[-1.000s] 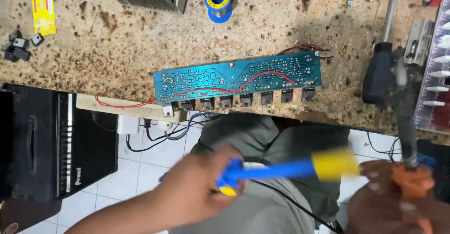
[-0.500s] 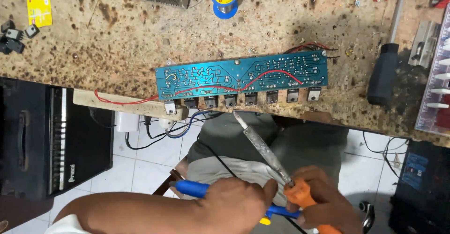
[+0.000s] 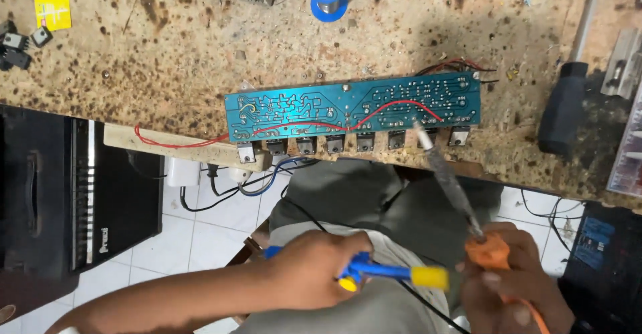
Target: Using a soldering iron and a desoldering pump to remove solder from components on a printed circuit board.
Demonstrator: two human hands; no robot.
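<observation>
raised since before, right hand grips orange soldering iron; left hand clasps blue plastic desoldering pump.

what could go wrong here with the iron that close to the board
1. The soldering iron tip sits by the red wire on the blue circuit board; a slip could melt its insulation.
2. The board lies loose at the workbench edge, transistors overhanging, so pressure may shift it.
3. The right hand grips the iron's orange handle low down, while the left hand holds the desoldering pump away from the joint.
</observation>
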